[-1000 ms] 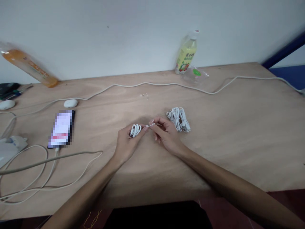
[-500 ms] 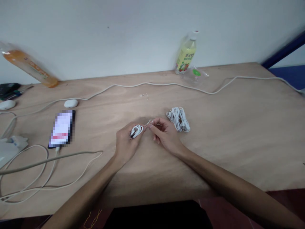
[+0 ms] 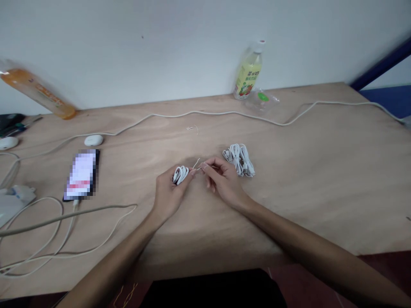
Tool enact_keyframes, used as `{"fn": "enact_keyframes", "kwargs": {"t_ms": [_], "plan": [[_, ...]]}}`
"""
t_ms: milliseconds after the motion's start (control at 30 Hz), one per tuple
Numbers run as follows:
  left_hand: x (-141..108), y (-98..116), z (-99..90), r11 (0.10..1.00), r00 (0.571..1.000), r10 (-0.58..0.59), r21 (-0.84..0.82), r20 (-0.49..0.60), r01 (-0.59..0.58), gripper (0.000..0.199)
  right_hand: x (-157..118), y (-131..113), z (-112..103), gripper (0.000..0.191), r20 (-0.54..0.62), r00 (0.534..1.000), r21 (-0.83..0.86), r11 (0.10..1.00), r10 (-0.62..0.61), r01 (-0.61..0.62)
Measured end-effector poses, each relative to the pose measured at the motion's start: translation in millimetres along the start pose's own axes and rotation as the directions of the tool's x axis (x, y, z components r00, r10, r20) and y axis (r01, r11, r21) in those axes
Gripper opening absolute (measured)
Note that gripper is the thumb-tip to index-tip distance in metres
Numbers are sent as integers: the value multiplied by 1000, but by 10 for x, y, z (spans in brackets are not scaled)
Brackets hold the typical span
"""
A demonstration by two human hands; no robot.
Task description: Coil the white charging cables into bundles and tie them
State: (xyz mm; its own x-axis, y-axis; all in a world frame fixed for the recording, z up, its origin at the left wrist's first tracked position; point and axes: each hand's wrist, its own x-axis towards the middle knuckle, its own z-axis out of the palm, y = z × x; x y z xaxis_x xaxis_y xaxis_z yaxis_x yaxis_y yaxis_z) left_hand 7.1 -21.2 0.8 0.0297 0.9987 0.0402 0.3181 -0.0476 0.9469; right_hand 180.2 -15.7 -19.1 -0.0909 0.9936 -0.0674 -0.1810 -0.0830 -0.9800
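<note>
A coiled white cable (image 3: 181, 175) is gripped between the thumb and fingers of my left hand (image 3: 167, 192). From that hand's fingertips a thin white twist tie (image 3: 196, 162) sticks out, one end standing up free. My right hand (image 3: 226, 183) is closed in a pinch on the tie's other end, just right of the left fingertips. Whether the tie passes around the coil is hidden by my fingers. Several coiled white cables (image 3: 236, 159) lie side by side on the table, right behind my right hand.
Small white tie pieces (image 3: 192, 128) lie farther back on the wooden table (image 3: 302, 184). A long white cord (image 3: 221, 112) crosses behind them. At left are a phone (image 3: 81, 173), a white case (image 3: 93, 140) and loose cables. An orange bottle (image 3: 38, 92) and a yellow-green bottle (image 3: 248, 75) lean against the wall.
My right fingers have shifted along the twist tie, and its free end now stands clear of them. The coil in my left hand has tilted slightly. The view has moved a little.
</note>
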Motion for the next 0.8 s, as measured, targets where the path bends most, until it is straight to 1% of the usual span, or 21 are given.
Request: {"fn": "enact_keyframes", "kwargs": {"t_ms": [100,300,500,667,800], "plan": [[2,12,4,999,999,-36,-14,8,36,26,-4,-11,2,42,-20,1000,0,1000,-19,19],[6,19,3,999,999,-30,-28,17,31,27,-2,0,8,40,-35,999,33,999,-36,37],[15,21,13,997,999,-52,-51,14,52,27,15,11,-6,43,19,1000,81,997,-11,9],[20,24,1,997,999,-31,-63,28,33,28,16,22,-13,46,34,999,64,998,-9,6],[31,19,-10,997,999,-43,-56,8,43,33,11,23,-18,46,32,999,44,999,-14,13]]}}
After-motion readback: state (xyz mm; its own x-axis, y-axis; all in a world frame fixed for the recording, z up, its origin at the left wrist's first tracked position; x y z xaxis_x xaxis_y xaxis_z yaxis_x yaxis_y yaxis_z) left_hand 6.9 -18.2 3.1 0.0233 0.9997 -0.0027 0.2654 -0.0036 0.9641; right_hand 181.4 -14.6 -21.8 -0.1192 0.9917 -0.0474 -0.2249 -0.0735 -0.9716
